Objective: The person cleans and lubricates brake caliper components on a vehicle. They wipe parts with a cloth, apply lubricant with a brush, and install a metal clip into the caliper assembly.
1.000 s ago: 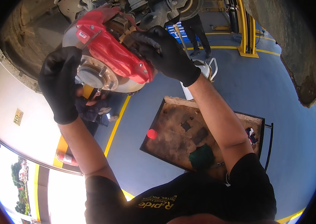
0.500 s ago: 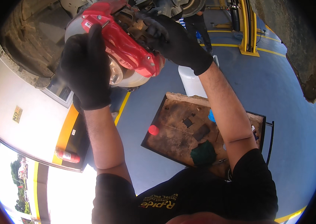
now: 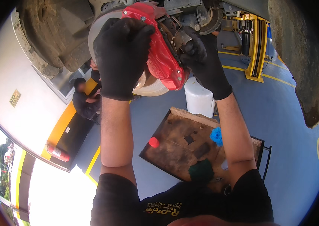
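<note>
A red brake caliper [image 3: 164,60] sits over a brake disc [image 3: 155,87] at the top of the head view, under a raised vehicle. My left hand [image 3: 123,56], in a black glove, lies against the caliper's left side with its fingers curled in. Whatever those fingers hold is hidden. On the other side, my right hand [image 3: 206,62], also gloved in black, is closed beside the caliper's inner edge. Its thumb and fingers are bent together, and I cannot make out anything between them. Rusty metal and a thin bent wire [image 3: 176,23] show between the caliper and my right hand.
Below my arms stands a worn tray cart [image 3: 167,150] carrying a red cap [image 3: 153,142], a green cloth [image 3: 200,171], a blue crumpled item [image 3: 216,136] and dark pads. A white drum [image 3: 199,98] is behind it. People [image 3: 86,100] are at left; a yellow lift post [image 3: 256,49] rises at right.
The view has shifted, so the caliper appears farther right. My left hand has moved across the caliper's face and its fingers have curled. My right hand is lower along the inner side.
</note>
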`<control>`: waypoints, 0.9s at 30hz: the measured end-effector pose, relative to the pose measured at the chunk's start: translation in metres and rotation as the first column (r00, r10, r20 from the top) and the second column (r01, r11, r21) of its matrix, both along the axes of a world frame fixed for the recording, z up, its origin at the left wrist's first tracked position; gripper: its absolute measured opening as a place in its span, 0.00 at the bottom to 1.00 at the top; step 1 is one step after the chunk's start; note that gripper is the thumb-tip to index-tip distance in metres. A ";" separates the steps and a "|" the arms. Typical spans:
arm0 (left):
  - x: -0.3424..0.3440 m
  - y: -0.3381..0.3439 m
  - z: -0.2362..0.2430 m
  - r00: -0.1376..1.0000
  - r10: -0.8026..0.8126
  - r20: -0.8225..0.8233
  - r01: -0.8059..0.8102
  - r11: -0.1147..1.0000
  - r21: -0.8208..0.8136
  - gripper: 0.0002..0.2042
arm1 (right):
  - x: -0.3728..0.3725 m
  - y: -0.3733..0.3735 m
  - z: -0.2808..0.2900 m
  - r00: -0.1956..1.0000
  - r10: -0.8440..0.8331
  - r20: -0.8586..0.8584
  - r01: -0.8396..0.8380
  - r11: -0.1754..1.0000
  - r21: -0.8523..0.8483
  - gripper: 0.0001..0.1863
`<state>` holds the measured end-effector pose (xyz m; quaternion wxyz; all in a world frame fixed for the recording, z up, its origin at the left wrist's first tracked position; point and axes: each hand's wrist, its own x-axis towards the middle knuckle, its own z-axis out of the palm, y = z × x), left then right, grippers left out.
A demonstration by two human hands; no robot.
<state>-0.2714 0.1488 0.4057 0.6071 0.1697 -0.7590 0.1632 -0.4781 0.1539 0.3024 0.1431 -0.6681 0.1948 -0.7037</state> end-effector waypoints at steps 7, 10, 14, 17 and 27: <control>0.002 -0.007 0.017 0.982 0.156 0.106 -0.166 0.982 0.091 0.13 | 0.005 -0.004 -0.003 1.000 0.011 0.018 -0.010 0.999 -0.044 0.40; 0.000 0.000 0.026 0.980 0.159 0.115 -0.182 0.958 0.221 0.16 | 0.002 -0.003 -0.003 0.990 -0.133 -0.040 0.131 0.990 -0.059 0.38; 0.009 -0.010 0.028 0.990 -0.109 0.088 0.073 0.939 0.336 0.15 | -0.006 -0.008 -0.007 0.980 -0.180 -0.081 0.170 0.978 -0.119 0.36; 0.011 -0.010 0.035 0.974 0.107 0.199 -0.153 0.961 0.232 0.14 | 0.000 -0.002 -0.006 0.937 -0.327 -0.124 0.302 0.935 -0.188 0.35; 0.032 -0.019 0.040 0.987 -0.141 -0.072 0.155 0.952 0.266 0.15 | -0.006 -0.013 -0.005 0.910 -0.403 -0.100 0.346 0.870 -0.351 0.26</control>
